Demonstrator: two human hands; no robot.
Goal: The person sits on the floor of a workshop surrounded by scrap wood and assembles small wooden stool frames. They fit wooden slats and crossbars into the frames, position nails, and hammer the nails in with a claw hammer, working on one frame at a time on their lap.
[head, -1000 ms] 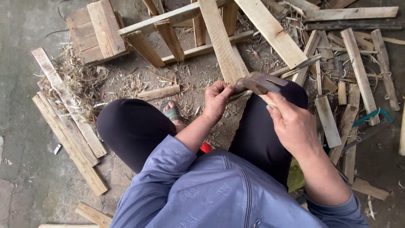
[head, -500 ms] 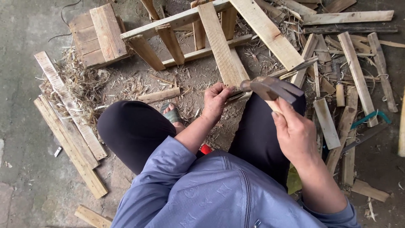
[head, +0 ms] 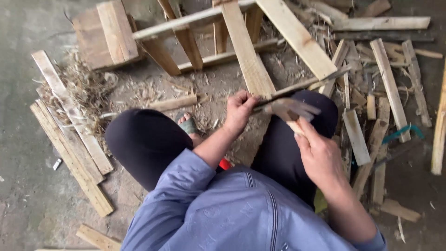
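I squat over a dirt floor in dark trousers and a blue jacket. My right hand (head: 320, 158) grips the wooden handle of a claw hammer (head: 287, 109), whose blurred head sits just right of my left hand. My left hand (head: 239, 111) pinches the near end of a thin wooden strip (head: 306, 83) that runs up and to the right. The strip's near end lies over a wide plank (head: 246, 56) leaning away from me.
A slatted wooden frame (head: 186, 28) and a block-like wooden piece (head: 107, 37) lie ahead. Loose slats (head: 69, 139) and shavings lie at the left, and a pile of short planks (head: 385, 79) at the right. A foot in a sandal (head: 188, 125) shows between my knees.
The hammer head has moved left and down toward my left hand and the strip's end. My left hand keeps its hold.
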